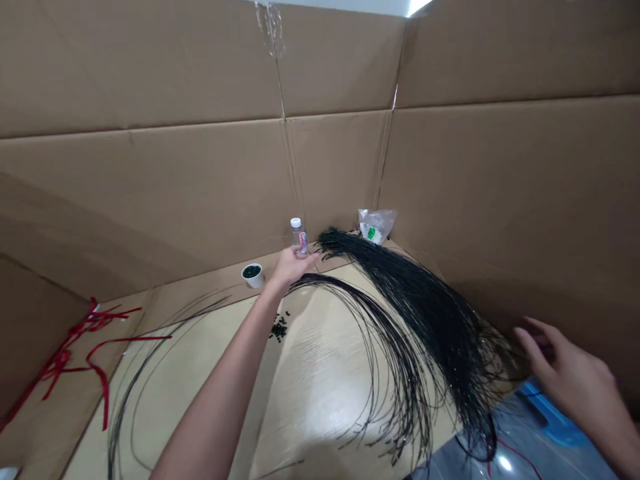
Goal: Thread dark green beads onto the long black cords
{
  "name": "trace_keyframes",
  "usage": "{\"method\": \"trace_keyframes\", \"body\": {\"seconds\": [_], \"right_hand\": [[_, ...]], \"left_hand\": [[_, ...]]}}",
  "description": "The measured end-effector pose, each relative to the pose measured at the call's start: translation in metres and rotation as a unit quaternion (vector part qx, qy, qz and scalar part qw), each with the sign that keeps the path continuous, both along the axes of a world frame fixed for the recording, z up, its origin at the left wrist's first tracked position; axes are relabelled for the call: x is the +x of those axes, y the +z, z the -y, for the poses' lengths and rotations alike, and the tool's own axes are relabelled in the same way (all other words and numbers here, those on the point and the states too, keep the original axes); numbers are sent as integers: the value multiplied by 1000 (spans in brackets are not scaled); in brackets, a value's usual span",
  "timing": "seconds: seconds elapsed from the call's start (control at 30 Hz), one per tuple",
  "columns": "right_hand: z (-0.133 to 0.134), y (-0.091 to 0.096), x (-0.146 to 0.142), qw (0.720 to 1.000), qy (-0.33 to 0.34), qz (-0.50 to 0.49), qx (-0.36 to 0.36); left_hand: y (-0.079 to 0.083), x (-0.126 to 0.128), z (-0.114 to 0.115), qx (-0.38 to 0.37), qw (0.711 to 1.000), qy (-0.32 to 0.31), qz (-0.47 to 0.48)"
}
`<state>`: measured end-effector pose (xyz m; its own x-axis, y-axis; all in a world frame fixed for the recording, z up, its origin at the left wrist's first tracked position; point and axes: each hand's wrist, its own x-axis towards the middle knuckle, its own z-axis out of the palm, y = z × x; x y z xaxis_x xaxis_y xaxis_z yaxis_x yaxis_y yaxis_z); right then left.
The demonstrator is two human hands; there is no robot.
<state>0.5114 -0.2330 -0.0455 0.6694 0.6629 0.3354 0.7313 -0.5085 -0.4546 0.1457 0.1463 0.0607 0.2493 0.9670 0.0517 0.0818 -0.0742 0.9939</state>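
Observation:
My left hand (294, 267) reaches to the back of the table, its fingers stretched out and apart. Its fingertips are close to the tied-looking end of a thick bundle of black cords (425, 293); whether they touch is unclear. Just below the hand begins a thinner bunch of black cords (385, 327), fanning toward the front. At the right, my right hand (565, 363) hovers beside the loose ends of the thick bundle, thumb and fingers apart, with nothing visible in it.
Behind the left hand stands a small clear bottle (296, 233); a white cup (253, 276) of dark beads is left of it. Small black beads (279, 328) lie on the table. Red ribbons (65, 360), a plastic bag (376, 225), cardboard walls (200, 200) and a blue object (555, 417) surround.

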Motion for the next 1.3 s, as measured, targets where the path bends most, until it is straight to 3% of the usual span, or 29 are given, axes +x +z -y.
{"method": "trace_keyframes", "body": {"seconds": [0.13, 0.23, 0.3, 0.37, 0.5, 0.6, 0.67, 0.73, 0.8, 0.9, 0.97, 1.1, 1.3], "right_hand": [[-7, -5, -33, 997, -76, 23, 14], [-30, 8, -61, 995, -60, 30, 77], [-57, 20, -84, 992, 10, 14, 122], [-90, 30, -110, 981, 138, -5, 136], [-163, 34, -170, 919, 374, -79, 96], [-214, 21, -213, 879, 464, -93, 56], [-244, 10, -236, 875, 476, -87, 26], [-268, 1, -250, 889, 454, -51, -20], [-284, -3, -257, 918, 389, -4, -71], [-297, -5, -255, 946, 293, 47, -128], [-299, -7, -250, 949, 273, 60, -147], [-300, -15, -244, 942, 292, 68, -149], [-311, -29, -250, 926, 367, 47, -72]], "left_hand": [[-30, -77, 14, 31, 980, 41, -194], [-38, -141, 26, 89, 945, 106, -295], [-39, -177, 35, 106, 922, 154, -340], [-40, -206, 45, 117, 895, 186, -387], [-56, -247, 66, 113, 855, 204, -464], [-74, -267, 81, 128, 829, 213, -501], [-84, -276, 87, 151, 805, 225, -528], [-91, -282, 91, 151, 785, 232, -555], [-93, -288, 92, 131, 774, 235, -573], [-93, -298, 92, 107, 762, 254, -586], [-92, -304, 91, 99, 755, 261, -594], [-95, -312, 84, 102, 755, 232, -604], [-101, -314, 73, 71, 754, 157, -634]]}}
